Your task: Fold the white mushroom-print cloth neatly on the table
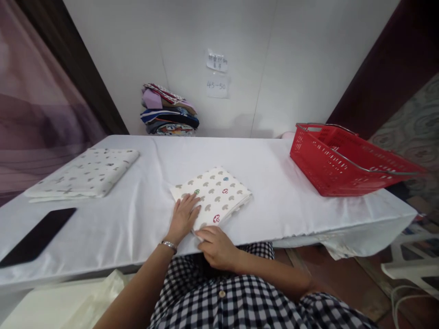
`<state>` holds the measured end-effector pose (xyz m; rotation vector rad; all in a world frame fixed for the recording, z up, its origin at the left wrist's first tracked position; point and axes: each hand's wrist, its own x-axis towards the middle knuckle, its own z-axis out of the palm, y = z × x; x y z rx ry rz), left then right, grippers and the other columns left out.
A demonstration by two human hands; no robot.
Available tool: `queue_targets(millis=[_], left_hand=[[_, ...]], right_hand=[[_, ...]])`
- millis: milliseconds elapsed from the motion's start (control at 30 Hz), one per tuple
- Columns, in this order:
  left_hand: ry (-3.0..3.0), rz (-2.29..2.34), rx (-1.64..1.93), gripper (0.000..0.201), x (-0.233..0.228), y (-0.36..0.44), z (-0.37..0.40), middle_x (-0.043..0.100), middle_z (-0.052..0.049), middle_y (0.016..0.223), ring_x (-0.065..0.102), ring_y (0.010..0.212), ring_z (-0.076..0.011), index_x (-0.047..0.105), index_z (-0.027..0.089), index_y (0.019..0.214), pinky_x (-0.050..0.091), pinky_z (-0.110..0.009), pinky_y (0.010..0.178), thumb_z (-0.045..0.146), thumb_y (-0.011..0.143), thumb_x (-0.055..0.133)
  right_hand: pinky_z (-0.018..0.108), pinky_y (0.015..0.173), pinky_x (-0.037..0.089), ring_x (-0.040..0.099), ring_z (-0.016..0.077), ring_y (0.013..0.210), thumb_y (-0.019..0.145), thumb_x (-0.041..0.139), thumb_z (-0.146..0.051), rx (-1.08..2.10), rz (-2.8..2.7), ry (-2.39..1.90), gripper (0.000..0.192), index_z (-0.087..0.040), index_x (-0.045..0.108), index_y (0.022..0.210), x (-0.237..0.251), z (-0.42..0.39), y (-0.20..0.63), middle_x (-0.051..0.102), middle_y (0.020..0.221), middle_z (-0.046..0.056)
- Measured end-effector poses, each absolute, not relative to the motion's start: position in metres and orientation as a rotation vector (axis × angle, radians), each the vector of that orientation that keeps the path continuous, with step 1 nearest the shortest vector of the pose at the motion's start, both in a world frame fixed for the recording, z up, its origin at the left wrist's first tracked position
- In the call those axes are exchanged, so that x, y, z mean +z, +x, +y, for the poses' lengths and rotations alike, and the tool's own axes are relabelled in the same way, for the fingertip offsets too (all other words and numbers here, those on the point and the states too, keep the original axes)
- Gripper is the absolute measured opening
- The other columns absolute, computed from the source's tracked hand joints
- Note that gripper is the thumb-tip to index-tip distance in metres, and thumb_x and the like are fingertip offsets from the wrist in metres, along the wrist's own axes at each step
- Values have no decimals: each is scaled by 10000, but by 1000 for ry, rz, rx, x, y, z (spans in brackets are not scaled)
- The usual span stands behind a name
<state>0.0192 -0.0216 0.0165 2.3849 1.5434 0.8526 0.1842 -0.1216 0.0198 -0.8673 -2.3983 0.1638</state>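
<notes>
Left hand lies flat and open on the folded white mushroom-print cloth, right hand pinching its near corner at the white-covered desk edge. Looks like smoothing the fold; next, a careful lift.

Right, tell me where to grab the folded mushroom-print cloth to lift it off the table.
Take the folded mushroom-print cloth at its near corner, coming from the table's front edge. The layered edges meet there by the right hand, so fingers can probably slip under the stack. The left hand lies flat on top, steadying it.
</notes>
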Motion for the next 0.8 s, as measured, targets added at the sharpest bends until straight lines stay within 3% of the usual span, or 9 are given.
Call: queue_targets(millis=[133, 300, 433, 667, 800], left_hand=[[2375, 1552, 847, 405, 18, 20, -22, 470, -44, 1386, 339, 1331, -241, 547, 256, 1234, 193, -491, 1103, 409, 914, 351], [2355, 1559, 843, 408, 18, 21, -21, 476, -49, 1381, 344, 1329, -249, 562, 254, 1217, 194, -500, 1104, 417, 906, 354], [2325, 1579, 845, 406, 23, 23, -22, 482, -53, 1375, 348, 1327, -254, 572, 247, 1203, 198, -508, 1103, 418, 903, 359], [2582, 1327, 802, 467, 38, 47, -67, 444, -78, 1404, 326, 1341, -260, 505, 240, 1292, 138, -509, 1121, 440, 872, 462], [2701, 1249, 687, 397, 33, 46, -73, 467, -56, 1386, 363, 1320, -260, 541, 286, 1260, 117, -516, 1123, 370, 877, 477]], right_hand=[[371, 963, 396, 498, 166, 1131, 813, 444, -117, 329, -2275, -827, 248, -219, 640, 924, 32, -117, 215, 628, 1143, 51], [408, 956, 407, 525, 200, 1112, 818, 488, -220, 382, -1621, -1322, 199, -220, 653, 930, 44, -74, 288, 632, 1114, 82], [319, 862, 455, 576, 182, 1002, 778, 521, -293, 707, -1209, -1665, 292, -192, 633, 1028, 41, -29, 332, 641, 1072, 70], [250, 610, 444, 586, 162, 709, 772, 540, -464, 985, -1196, -1802, 347, -147, 669, 831, 46, 4, 344, 667, 790, 55], [254, 642, 442, 593, 172, 744, 659, 696, -400, 1048, -1284, -1839, 374, -154, 672, 941, 52, 12, 344, 671, 855, 55]])
